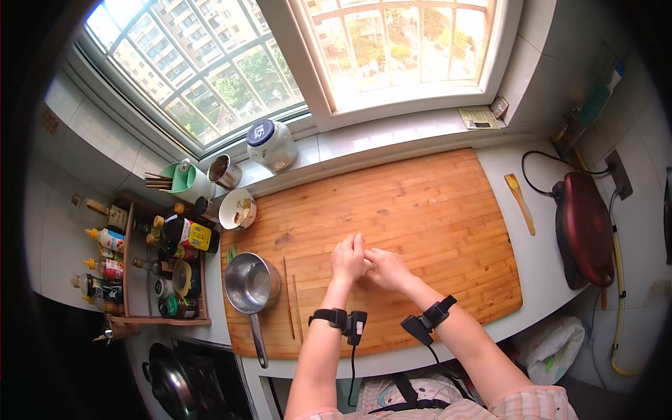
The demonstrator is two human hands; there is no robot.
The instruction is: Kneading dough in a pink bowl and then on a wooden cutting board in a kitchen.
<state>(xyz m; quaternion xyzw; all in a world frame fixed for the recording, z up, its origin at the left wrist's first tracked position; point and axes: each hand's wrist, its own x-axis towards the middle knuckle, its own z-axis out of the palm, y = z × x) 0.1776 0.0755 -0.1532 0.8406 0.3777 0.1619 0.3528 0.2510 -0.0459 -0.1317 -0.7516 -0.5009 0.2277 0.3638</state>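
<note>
Over the middle of a large wooden cutting board (420,210), my left hand (347,258) and my right hand (387,269) meet with their fingertips close together. Something pale shows between the palms, but I cannot tell whether it is a small object or part of a hand. The curled fingers hide most of that spot. A pair of chopsticks (289,296) lies on the board to the left of my hands. Beyond them sits a steel saucepan (251,283), its handle pointing towards me. A white bowl (238,209) with food bits in it stands at the board's far left corner.
A wooden rack (126,262) of sauce bottles and jars stands at left. On the windowsill are a lidded jar (273,147) and a metal cup (224,172). To the right lie a wooden spatula (520,205) and a corded red electric griddle (588,228). A dark pan (173,383) is at lower left.
</note>
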